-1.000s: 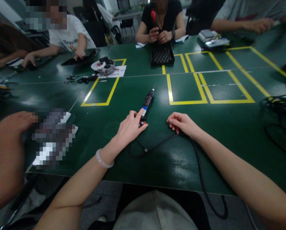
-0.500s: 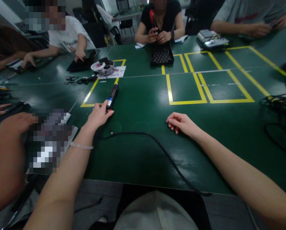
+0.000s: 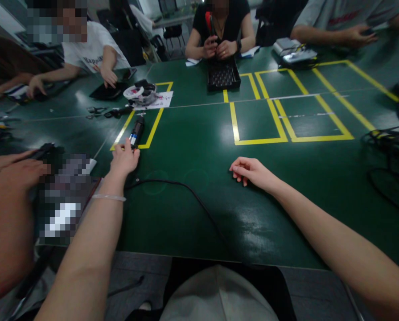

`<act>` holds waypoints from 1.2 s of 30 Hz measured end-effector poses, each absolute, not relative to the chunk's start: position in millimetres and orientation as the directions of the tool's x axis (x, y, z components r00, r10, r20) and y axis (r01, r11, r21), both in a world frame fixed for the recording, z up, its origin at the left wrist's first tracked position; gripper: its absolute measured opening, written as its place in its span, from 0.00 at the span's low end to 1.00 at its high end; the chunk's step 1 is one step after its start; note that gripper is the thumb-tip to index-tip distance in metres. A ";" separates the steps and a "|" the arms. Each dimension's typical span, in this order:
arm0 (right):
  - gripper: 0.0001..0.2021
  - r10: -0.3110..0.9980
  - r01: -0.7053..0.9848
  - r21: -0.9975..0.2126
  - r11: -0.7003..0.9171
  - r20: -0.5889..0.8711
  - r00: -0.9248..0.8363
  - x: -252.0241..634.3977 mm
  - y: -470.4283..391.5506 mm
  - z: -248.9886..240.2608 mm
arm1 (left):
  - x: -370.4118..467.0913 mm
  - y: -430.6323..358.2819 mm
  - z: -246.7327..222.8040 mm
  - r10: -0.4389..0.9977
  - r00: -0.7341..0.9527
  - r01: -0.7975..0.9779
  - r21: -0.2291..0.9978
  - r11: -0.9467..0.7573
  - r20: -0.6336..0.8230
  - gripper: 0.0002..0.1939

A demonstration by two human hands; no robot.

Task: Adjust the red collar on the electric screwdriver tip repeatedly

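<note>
My left hand (image 3: 124, 157) is closed round the near end of a black cylindrical tool (image 3: 137, 130) with a blue-and-white label. The tool lies low over the green table, within the left yellow-taped outline (image 3: 154, 126), its far end pointing away from me. Part of the near end is hidden by my fingers. A black cord (image 3: 189, 189) curves from beside my left wrist towards the table's front edge. My right hand (image 3: 252, 170) rests on the table further right, fingers loosely curled and slightly apart, holding nothing.
Near the tool lie a white roll with wrapping (image 3: 141, 94) and a paper. A black tray (image 3: 223, 76) stands before a person opposite. Coiled black cables (image 3: 386, 151) lie at right. A co-worker's hand (image 3: 22, 176) is close on my left. More yellow-taped outlines (image 3: 261, 141) mark the table.
My left hand has moved left with the tool, from the right side of the taped outline to inside it. The cord has shifted left too. My right hand has stayed put.
</note>
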State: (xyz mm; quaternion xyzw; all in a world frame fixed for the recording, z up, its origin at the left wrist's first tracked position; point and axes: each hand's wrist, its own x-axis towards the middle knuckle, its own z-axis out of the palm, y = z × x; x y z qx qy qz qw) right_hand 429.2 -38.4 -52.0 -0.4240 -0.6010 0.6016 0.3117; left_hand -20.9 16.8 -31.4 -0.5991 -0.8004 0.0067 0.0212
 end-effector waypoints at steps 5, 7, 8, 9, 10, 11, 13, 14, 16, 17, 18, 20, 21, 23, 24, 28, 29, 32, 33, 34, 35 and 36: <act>0.09 0.882 0.145 -0.986 -0.082 -0.140 -0.450 429.0 -39.1 -50.9 | -17.6 14.4 -33.6 0.959 -0.279 0.957 -0.074 0.281 0.039 0.37; 0.09 0.881 0.150 -0.985 -0.081 -0.142 -0.451 429.0 -39.1 -50.4 | -16.6 14.5 -32.1 0.956 -0.289 0.951 -0.096 0.293 0.058 0.38; 0.09 0.881 0.152 -0.985 -0.081 -0.142 -0.452 429.0 -39.2 -50.1 | -16.0 14.6 -31.3 0.953 -0.293 0.948 -0.105 0.299 0.072 0.37; 0.09 0.881 0.154 -0.985 -0.079 -0.141 -0.452 429.0 -39.3 -49.9 | -15.2 14.7 -30.6 0.951 -0.296 0.946 -0.110 0.304 0.088 0.34; 0.09 0.881 0.155 -0.985 -0.078 -0.141 -0.452 429.1 -39.4 -49.7 | -14.1 14.8 -30.1 0.950 -0.296 0.945 -0.114 0.307 0.101 0.32; 0.09 0.881 0.157 -0.985 -0.077 -0.141 -0.452 429.3 -39.6 -49.5 | -12.5 14.9 -29.9 0.949 -0.296 0.945 -0.114 0.308 0.109 0.30; 0.09 0.882 0.162 -0.984 -0.076 -0.142 -0.449 429.7 -39.9 -49.2 | -7.9 14.3 -30.1 0.946 -0.302 0.942 -0.115 0.314 0.116 0.27; 0.09 0.883 0.164 -0.984 -0.075 -0.142 -0.448 429.8 -40.0 -49.1 | -4.5 13.5 -30.5 0.945 -0.305 0.941 -0.115 0.319 0.120 0.27; 0.10 0.884 0.163 -0.984 -0.075 -0.141 -0.445 429.6 -40.2 -48.9 | 4.9 9.9 -30.9 0.943 -0.305 0.941 -0.112 0.320 0.131 0.27; 0.10 0.886 0.162 -0.984 -0.076 -0.141 -0.442 429.2 -40.3 -48.7 | 11.0 7.0 -30.9 0.944 -0.302 0.942 -0.111 0.317 0.135 0.27; 0.10 0.888 0.160 -0.984 -0.076 -0.140 -0.438 428.7 -40.5 -48.6 | 17.9 3.4 -30.5 0.945 -0.295 0.944 -0.108 0.311 0.138 0.28; 0.10 0.893 0.161 -0.984 -0.076 -0.139 -0.427 427.3 -40.7 -48.0 | 34.1 -5.8 -29.2 0.951 -0.278 0.951 -0.101 0.292 0.133 0.28; 0.11 0.898 0.165 -0.983 -0.075 -0.139 -0.418 426.5 -40.8 -47.6 | 43.3 -11.1 -28.2 0.955 -0.268 0.955 -0.096 0.280 0.126 0.28; 0.12 0.911 0.184 -0.981 -0.060 -0.129 -0.392 425.4 -41.0 -46.5 | 63.1 -22.5 -25.9 0.965 -0.237 0.966 -0.081 0.246 0.113 0.28; 0.14 0.919 0.198 -0.979 -0.039 -0.113 -0.378 425.0 -41.1 -45.7 | 73.6 -28.4 -24.6 0.971 -0.215 0.972 -0.074 0.223 0.105 0.27; 0.17 0.934 0.275 -0.952 0.135 0.029 -0.357 424.2 -42.9 -42.2 | 117.4 -50.8 -19.2 0.992 -0.099 0.993 -0.061 0.104 0.080 0.26; 0.17 0.930 0.300 -0.936 0.183 0.067 -0.361 423.8 -44.1 -41.3 | 128.2 -55.7 -17.9 0.995 -0.066 0.996 -0.057 0.070 0.073 0.25; 0.12 0.906 0.356 -0.886 0.296 0.142 -0.399 420.8 -49.6 -39.0 | 159.0 -68.1 -15.2 0.998 0.037 0.999 -0.042 -0.035 0.056 0.24; 0.09 0.893 0.365 -0.872 0.327 0.159 -0.420 419.3 -51.8 -38.5 | 168.5 -71.4 -14.8 0.996 0.072 0.997 -0.041 -0.070 0.052 0.24; 0.06 0.878 0.370 -0.858 0.357 0.174 -0.445 417.6 -54.0 -38.1 | 177.5 -74.3 -14.8 0.993 0.104 0.994 -0.042 -0.102 0.052 0.24; 0.06 0.861 0.376 -0.842 0.387 0.185 -0.473 415.8 -56.0 -38.0 | 185.9 -76.9 -15.1 0.989 0.135 0.990 -0.045 -0.133 0.053 0.24; 0.09 0.846 0.385 -0.826 0.412 0.190 -0.498 414.0 -57.7 -38.2 | 193.9 -79.2 -15.6 0.985 0.165 0.986 -0.047 -0.162 0.056 0.25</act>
